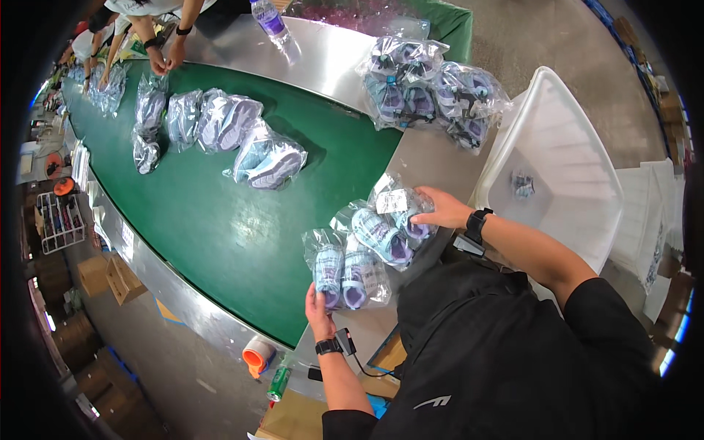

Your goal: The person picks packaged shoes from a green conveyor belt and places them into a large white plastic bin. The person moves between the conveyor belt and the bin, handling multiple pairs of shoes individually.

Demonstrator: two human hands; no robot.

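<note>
My left hand (319, 311) grips the near edge of a clear bag with a pair of light-blue and purple shoes (355, 275), at the end of the green conveyor belt. Just beyond it, to the right, my right hand (442, 208) is closed on another bagged pair of the same colours (381, 236), thumb over one shoe and the other fingers partly hidden. A white label (391, 201) shows on that bag. The two bags lie close together on the metal edge, toes pointing away from me.
More bagged shoes (271, 158) lie on the green belt (220, 227); several are heaped on the metal ledge (433, 92). A deep white bin (579, 191) stands at right with a small bag inside. Across the belt are another person's hands (165, 59). A green can (279, 383) stands near left.
</note>
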